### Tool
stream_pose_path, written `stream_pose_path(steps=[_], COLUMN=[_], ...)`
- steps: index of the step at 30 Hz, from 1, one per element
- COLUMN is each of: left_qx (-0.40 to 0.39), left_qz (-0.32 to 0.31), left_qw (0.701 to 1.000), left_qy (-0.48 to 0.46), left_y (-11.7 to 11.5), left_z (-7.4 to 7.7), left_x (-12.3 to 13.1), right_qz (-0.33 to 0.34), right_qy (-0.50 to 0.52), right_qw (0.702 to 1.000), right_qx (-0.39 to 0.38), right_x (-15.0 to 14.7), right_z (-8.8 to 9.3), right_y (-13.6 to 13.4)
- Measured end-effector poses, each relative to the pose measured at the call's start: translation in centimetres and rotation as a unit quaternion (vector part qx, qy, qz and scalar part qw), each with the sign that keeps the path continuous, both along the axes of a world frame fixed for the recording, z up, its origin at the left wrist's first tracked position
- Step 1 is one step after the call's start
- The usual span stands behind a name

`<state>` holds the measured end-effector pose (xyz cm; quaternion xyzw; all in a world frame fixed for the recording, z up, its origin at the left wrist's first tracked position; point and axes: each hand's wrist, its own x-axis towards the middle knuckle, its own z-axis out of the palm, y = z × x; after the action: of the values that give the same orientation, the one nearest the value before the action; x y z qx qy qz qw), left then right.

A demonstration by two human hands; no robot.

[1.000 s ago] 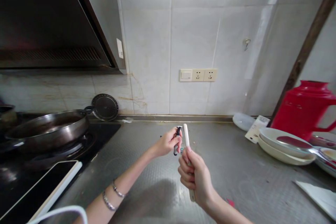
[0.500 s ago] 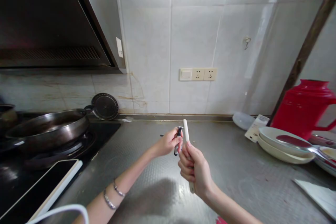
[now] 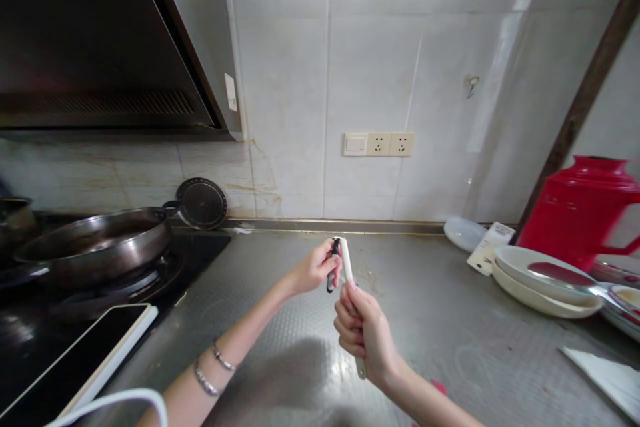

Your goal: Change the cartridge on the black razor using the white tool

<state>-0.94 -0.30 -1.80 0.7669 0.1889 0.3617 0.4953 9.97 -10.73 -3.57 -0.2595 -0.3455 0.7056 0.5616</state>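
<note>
My left hand [image 3: 313, 271] pinches a small black tool [image 3: 332, 267], its fingers closed round the short dark handle. My right hand [image 3: 364, 333] is wrapped round a long white stick-shaped object [image 3: 346, 261] held upright, its lower end poking out below the fist. The black tool's head rests against the upper end of the white object. Both hands hover above the metal counter [image 3: 440, 320]. Two bracelets [image 3: 213, 367] sit on my left wrist.
A dark pan [image 3: 95, 243] stands on the black stove [image 3: 125, 280] at left, a round lid [image 3: 200, 202] behind it. A white-edged tablet [image 3: 80, 357] lies front left. At right are a red jug [image 3: 583, 210], stacked white plates [image 3: 545, 277] with a ladle, a small box [image 3: 487, 247].
Both hands have shifted slightly left and drawn together. The black tool has come against the top of the white object, which sits lower in my right fist.
</note>
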Motion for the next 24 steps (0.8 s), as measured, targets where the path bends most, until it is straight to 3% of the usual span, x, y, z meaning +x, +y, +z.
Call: stream_pose_path(steps=[3,7,11,15,19,24], left_qx=[-0.046,-0.105,-0.178,-0.289,-0.366,-0.422], left_qz=[-0.016,-0.004,0.043,0.042,0.076,0.111], left_qw=[0.999,0.994,0.982,0.956,0.927,0.898], left_qy=[-0.018,-0.028,-0.038,-0.037,-0.039,-0.056], left_y=[0.0,-0.1,0.1,0.1,-0.3,-1.4], left_z=[0.5,1.0,0.7,-0.7,-2.7,-4.8], left_x=[-0.1,0.0,-0.4,-1.5,-2.0,-1.7], right_qz=[-0.018,-0.034,-0.083,-0.103,-0.115,-0.056], right_qy=[-0.030,-0.153,-0.351,-0.528,-0.646,-0.736], right_qw=[0.999,0.973,0.891,0.781,0.690,0.625], right_qx=[0.041,0.171,0.275,0.318,0.306,0.255], right_x=[0.3,2.0,5.4,9.1,10.9,10.7], right_z=[-0.1,1.7,4.1,4.7,3.7,1.3], right_y=[-0.1,0.4,2.1,4.5,6.8,8.4])
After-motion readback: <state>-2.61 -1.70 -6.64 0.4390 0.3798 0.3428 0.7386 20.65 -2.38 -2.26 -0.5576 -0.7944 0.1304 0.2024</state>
